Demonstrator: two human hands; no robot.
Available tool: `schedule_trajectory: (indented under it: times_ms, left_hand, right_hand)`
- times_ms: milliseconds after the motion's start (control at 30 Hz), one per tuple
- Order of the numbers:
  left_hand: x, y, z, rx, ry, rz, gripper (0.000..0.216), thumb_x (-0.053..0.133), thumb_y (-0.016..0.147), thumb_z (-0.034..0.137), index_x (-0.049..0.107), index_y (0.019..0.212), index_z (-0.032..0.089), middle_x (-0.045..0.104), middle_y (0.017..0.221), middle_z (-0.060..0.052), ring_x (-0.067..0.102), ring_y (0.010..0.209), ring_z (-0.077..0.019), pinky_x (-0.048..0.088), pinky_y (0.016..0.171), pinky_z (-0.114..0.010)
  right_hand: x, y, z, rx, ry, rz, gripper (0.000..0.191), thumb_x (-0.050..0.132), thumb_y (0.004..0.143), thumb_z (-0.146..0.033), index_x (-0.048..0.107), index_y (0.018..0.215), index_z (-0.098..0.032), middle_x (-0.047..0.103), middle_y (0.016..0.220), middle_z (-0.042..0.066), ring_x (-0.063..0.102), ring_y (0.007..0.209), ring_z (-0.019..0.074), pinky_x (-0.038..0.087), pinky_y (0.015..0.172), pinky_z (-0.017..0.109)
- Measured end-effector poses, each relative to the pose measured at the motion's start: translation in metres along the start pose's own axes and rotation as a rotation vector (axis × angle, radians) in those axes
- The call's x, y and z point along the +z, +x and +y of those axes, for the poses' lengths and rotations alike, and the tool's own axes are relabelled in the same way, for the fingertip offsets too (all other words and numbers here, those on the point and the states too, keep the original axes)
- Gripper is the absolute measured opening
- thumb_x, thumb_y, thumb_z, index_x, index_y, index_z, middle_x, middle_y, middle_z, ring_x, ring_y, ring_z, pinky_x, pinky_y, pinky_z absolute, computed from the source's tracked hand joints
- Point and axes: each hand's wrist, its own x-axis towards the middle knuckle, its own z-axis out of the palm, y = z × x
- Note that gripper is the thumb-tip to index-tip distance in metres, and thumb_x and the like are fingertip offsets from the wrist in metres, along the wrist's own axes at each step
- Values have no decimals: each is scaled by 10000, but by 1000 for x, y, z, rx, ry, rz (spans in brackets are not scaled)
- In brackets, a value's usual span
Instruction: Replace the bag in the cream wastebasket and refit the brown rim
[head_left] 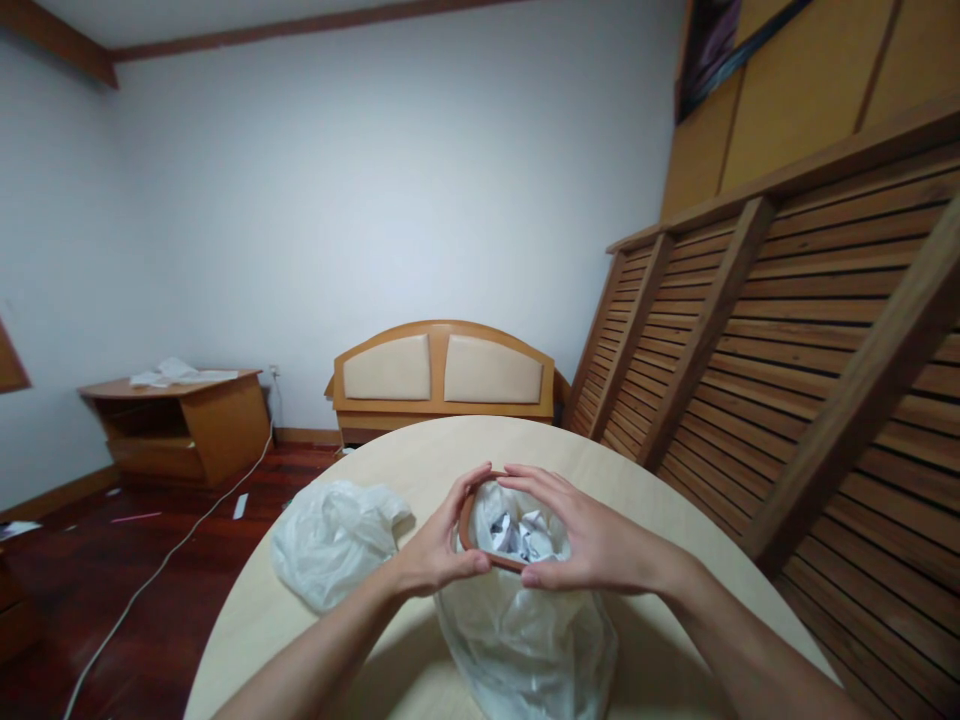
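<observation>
A small trash bin with a brown rim (466,522) stands on the near part of the round table, its mouth facing me. A translucent white plastic bag (534,640) lines it and hangs loosely over the outside, hiding the bin's body. Crumpled paper (525,536) lies inside. My left hand (444,545) curls around the left side of the rim, thumb at the near edge. On the opposite side, my right hand (589,540) grips the rim, fingers across the far edge and thumb at the near one. A second white plastic bag (337,545) lies bunched up left of my left hand.
The pale round table (480,432) fills the space before me. Beyond it stands a padded headboard (444,370). Wooden slatted panels (720,370) lean along the right. A low cabinet (180,425) and a white cable (176,555) are on the left.
</observation>
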Motion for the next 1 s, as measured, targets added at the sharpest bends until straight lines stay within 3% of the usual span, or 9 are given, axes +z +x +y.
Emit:
schedule_trajectory:
  times_ms: [333, 567, 800, 1000]
  left_hand:
    - [8, -10, -1, -2, -54, 113, 1085, 800, 660, 681, 292, 1492, 204, 339, 1538, -195, 312, 1446, -387, 218, 1216, -559]
    - [8, -16, -2, -12, -41, 182, 1046, 778, 688, 674, 322, 1498, 193, 331, 1559, -170, 265, 1469, -386, 228, 1225, -524]
    - [7, -16, 5, -40, 25, 197, 1038, 783, 699, 648, 313, 1508, 199, 321, 1568, -169, 270, 1470, -384, 218, 1233, -532]
    - [6, -16, 1, -39, 24, 167, 1023, 768, 729, 633, 288, 1521, 199, 293, 1589, -177, 244, 1486, -384, 174, 1242, -544]
  right_hand:
    - [18, -6, 28, -23, 164, 114, 1009, 756, 680, -697, 412, 1501, -224, 208, 1642, 167, 187, 1517, 364, 169, 1220, 561]
    - [46, -20, 55, -16, 486, 196, 1412, 772, 564, -791, -23, 1590, -233, 79, 1660, 209, 128, 1534, 345, 148, 1227, 547]
    - [45, -26, 56, -12, 515, 157, 1198, 783, 607, -748, 228, 1544, -247, 239, 1616, 185, 247, 1497, 353, 192, 1219, 548]
    - [45, -27, 55, -14, 493, 205, 1099, 788, 567, -769, 385, 1441, -238, 297, 1579, 187, 321, 1460, 364, 270, 1190, 540]
